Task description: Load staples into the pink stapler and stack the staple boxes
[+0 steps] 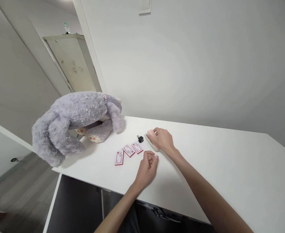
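The right hand [164, 140] grips the pink-and-beige tool [151, 143] on the bench [220, 158], so handling looks unfinished, with three boxes [128, 150] lying untouched nearby, and whether the curled left hand [146, 169] holds anything, I can't tell!

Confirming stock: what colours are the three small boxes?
Small boxes: white with red borders; see the head view.

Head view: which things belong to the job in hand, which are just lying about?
Likely in use:
pink and cream object, gripped by the right hand
three small boxes near the left hand
black item beside the boxes

Likely just lying about:
plush toy
bottle on the cabinet
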`<state>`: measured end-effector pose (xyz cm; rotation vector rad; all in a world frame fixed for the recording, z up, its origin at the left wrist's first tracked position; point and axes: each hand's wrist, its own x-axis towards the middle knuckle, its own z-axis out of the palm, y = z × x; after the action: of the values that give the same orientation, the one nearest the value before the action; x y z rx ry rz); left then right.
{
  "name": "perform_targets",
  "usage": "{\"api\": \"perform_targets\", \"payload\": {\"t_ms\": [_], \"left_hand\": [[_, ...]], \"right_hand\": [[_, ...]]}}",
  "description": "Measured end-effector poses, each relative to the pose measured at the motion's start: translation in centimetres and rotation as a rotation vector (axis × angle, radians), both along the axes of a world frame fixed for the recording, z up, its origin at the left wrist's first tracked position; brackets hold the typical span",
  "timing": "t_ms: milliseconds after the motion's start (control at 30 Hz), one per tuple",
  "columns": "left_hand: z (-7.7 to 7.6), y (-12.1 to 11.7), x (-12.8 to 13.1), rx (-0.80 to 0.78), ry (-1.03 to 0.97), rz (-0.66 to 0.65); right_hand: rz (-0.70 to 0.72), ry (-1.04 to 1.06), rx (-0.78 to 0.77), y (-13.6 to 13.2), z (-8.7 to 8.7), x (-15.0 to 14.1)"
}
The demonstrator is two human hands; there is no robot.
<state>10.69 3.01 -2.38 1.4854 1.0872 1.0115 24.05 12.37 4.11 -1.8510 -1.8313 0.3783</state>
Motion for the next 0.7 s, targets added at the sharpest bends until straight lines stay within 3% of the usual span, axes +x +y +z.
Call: {"api": "perform_targets", "payload": {"t_ms": [167,367,500,700], "left_hand": [[-0.1,0.0,-0.2,0.035,0.132,-0.046],[0.2,0.0,-0.2,0.049,0.189,-0.034],[0.3,-0.1,-0.2,0.075,0.234,-0.029],[0.8,-0.5,0.1,0.128,0.343,-0.087]], "right_hand": [[0.019,-0.111,-0.059,4.0,-0.5,-3.3],[0.030,-0.048,-0.057,5.2,-1.5,-4.3],[0.006,0.071,-0.042,3.9,-2.4,-1.7],[0.031,0.269,-0.002,-0.8,-5.3,5.7]]}}
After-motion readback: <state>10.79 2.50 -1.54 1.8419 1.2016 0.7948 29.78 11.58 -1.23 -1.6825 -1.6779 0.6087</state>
